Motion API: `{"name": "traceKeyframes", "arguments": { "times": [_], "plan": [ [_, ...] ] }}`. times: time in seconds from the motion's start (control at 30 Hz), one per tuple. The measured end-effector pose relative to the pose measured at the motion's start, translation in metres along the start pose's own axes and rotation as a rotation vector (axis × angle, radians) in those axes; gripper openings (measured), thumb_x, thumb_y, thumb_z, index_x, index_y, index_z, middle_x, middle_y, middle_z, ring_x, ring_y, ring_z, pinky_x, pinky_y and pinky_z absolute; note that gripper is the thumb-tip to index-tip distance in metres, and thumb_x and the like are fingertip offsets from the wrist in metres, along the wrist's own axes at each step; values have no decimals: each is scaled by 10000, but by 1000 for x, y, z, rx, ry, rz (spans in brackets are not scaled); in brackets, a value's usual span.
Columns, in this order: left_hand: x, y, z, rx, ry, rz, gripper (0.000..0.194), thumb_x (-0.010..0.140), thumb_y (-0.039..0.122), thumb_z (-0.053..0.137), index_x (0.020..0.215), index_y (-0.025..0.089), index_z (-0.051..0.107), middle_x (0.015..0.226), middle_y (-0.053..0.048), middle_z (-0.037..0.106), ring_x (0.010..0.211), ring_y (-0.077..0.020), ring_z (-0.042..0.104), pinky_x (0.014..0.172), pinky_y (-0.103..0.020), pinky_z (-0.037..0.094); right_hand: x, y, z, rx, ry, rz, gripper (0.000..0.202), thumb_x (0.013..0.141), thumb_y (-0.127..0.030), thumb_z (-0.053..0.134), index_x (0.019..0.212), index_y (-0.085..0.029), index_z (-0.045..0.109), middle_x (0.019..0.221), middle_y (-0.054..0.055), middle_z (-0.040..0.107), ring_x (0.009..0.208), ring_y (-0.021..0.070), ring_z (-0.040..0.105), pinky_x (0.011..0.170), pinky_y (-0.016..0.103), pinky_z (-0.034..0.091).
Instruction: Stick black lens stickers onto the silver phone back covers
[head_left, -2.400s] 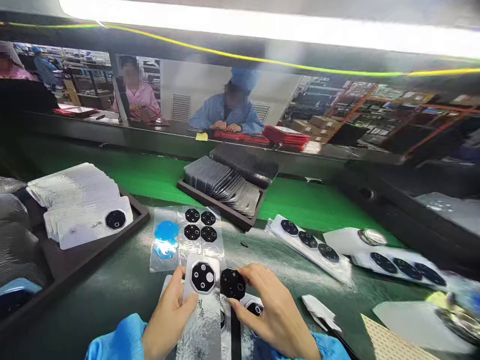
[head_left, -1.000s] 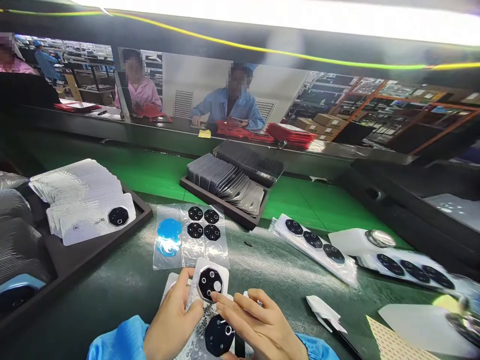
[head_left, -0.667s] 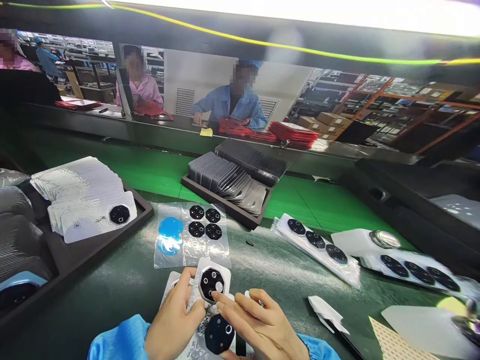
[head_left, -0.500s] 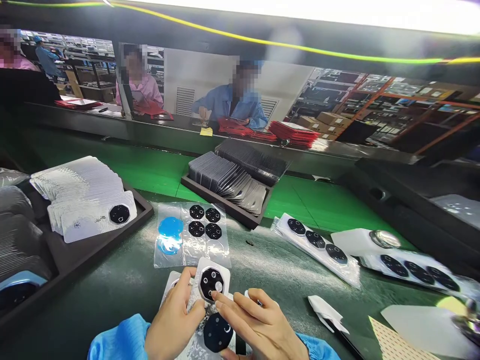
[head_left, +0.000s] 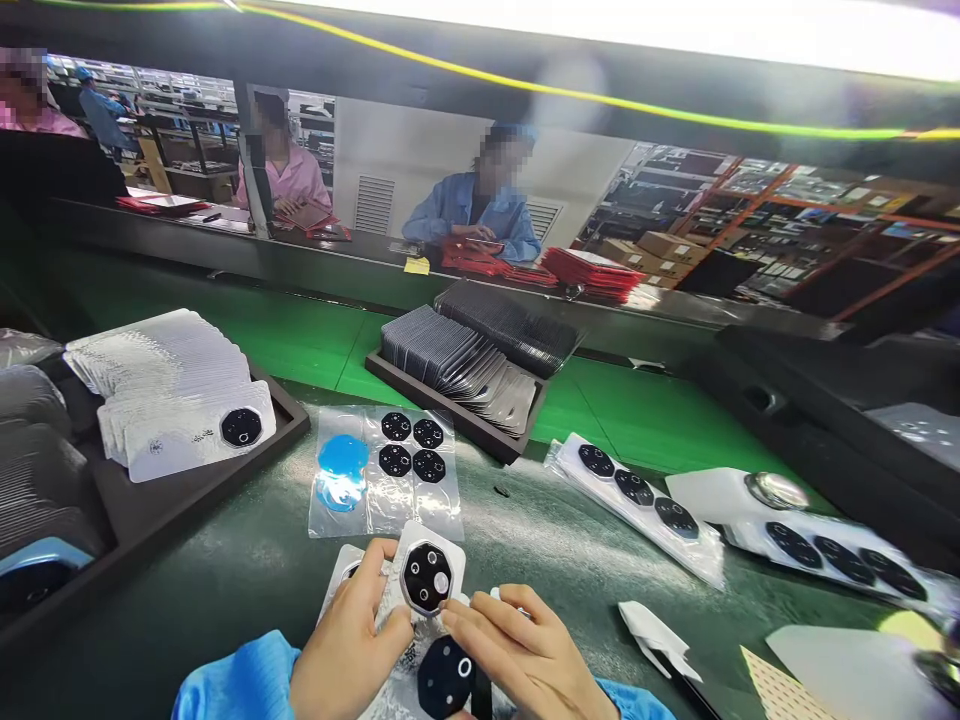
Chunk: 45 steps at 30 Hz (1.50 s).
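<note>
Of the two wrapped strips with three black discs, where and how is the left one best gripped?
Probably by both long edges at mid-length, from above on the right hand's side: the strip lies flat, is long and narrow, and has loose film at its ends.

The silvery, round-cornered panel (head_left: pixel 452 551) leans toward 1 o'clock, its black octagonal window (head_left: pixel 426 592) at the top showing ringed circles and one pale disc, while the loose black octagonal plate (head_left: pixel 444 680), partly covered, lies toward 6 o'clock from that window.
</note>
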<state>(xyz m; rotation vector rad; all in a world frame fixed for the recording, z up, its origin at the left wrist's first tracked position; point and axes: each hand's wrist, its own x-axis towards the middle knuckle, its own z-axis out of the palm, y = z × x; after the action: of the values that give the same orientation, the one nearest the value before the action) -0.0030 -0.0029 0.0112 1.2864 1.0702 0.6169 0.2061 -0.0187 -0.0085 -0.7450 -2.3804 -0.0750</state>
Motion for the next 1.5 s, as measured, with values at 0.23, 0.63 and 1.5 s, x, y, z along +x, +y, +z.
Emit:
{"name": "traceKeyframes", "arguments": {
  "times": [0.23, 0.63, 1.5],
  "plan": [
    [1, -4, -3, -44, 4, -10, 337, 878, 190, 462, 1211, 240, 445, 1021, -16, 654, 904, -200, 600, 801, -303, 416, -4, 4, -2, 12, 49, 37, 678, 907, -425, 531, 1454, -104, 288, 1026, 140, 740, 805, 246, 673, 666, 371, 485],
    [3, 6, -3, -267, -59, -42, 384, 871, 206, 498, 1248, 208, 420, 966, -27, 669, 816, -173, 620, 754, -285, 437, -8, 11, -7, 154, 200, 455, 432, 884, -438, 536, 1238, -192, 503, 918, 89, 634, 829, 248, 601, 686, 392, 524],
    [4, 8, 6, -537, -70, -100, 420, 830, 280, 566, 1227, 219, 444, 932, -19, 677, 922, -203, 647, 736, -281, 453, 3, 19, -7, -46, 82, 594, 316, 836, -294, 625, 1110, -188, 508, 1034, 98, 494, 943, 258, 521, 761, 406, 508]
  ]
}}
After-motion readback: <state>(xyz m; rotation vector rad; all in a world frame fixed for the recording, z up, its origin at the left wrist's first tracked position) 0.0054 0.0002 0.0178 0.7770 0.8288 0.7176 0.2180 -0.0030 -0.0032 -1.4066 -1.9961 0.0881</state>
